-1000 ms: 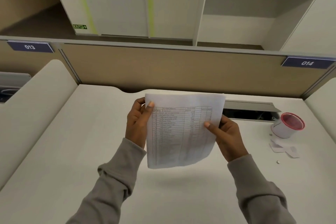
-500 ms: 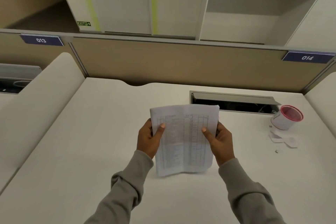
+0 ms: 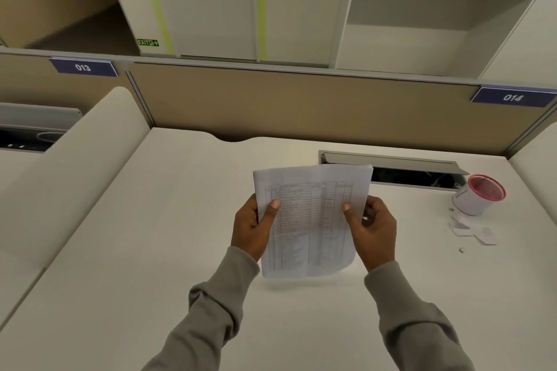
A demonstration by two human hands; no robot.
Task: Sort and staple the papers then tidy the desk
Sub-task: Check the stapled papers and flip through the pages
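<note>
A stack of white papers (image 3: 310,220) printed with a table stands nearly upright above the middle of the white desk (image 3: 150,250), its lower edge close to or on the desk. My left hand (image 3: 253,227) grips its left edge, thumb across the front. My right hand (image 3: 373,232) holds the right edge the same way. The lower right corner of the sheets curls. No stapler shows in the head view.
A white cup with a red rim (image 3: 479,194) stands at the right, with small paper scraps (image 3: 473,230) in front of it. An open cable slot (image 3: 391,170) lies behind the papers. Tan partitions (image 3: 301,105) and padded side dividers bound the desk.
The papers dropped from a raised, tilted hold to a lower, squarer one in front of me, and both hands shifted down the side edges. The head view swung slightly.
</note>
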